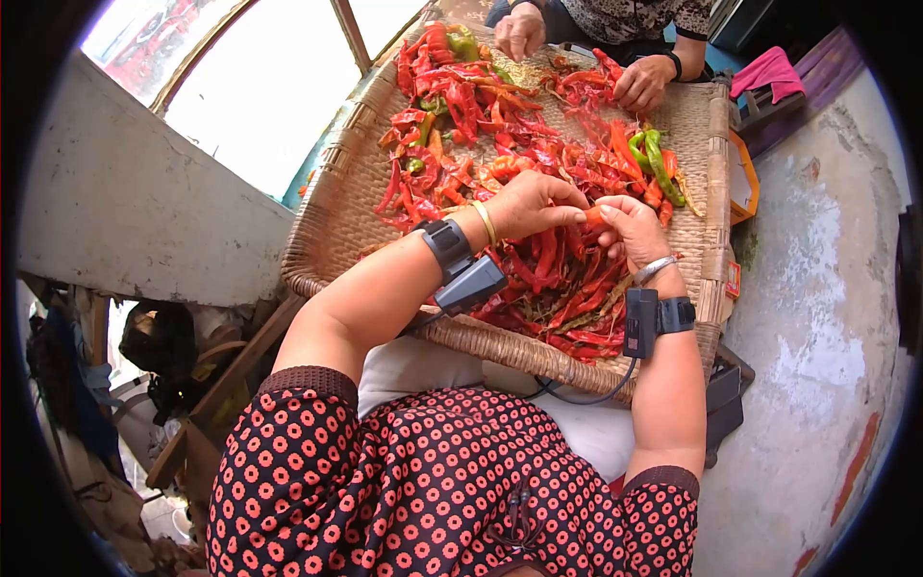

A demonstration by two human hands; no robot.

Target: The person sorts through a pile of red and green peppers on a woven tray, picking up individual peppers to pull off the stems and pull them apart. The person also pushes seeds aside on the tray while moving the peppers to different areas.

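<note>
Between my two hands is an orange-red chili pepper (pixel 595 215), held above the pile. My left hand (pixel 538 205) pinches one end of it with thumb and fingertips. At the other end, my right hand (pixel 635 229) has its fingers closed on the same pepper. Under and around both hands lie many red chili peppers (pixel 548 264), some wrinkled and dried. They rest in a large woven wicker tray (pixel 433 332). A few green peppers (pixel 659 163) lie just beyond my right hand.
Across the tray, another person's hands (pixel 644 84) work among peppers and pale seeds (pixel 522 74). A pink cloth (pixel 769 73) hangs at the upper right. A wall (pixel 817 288) borders the right side, and a window (pixel 260 82) the upper left.
</note>
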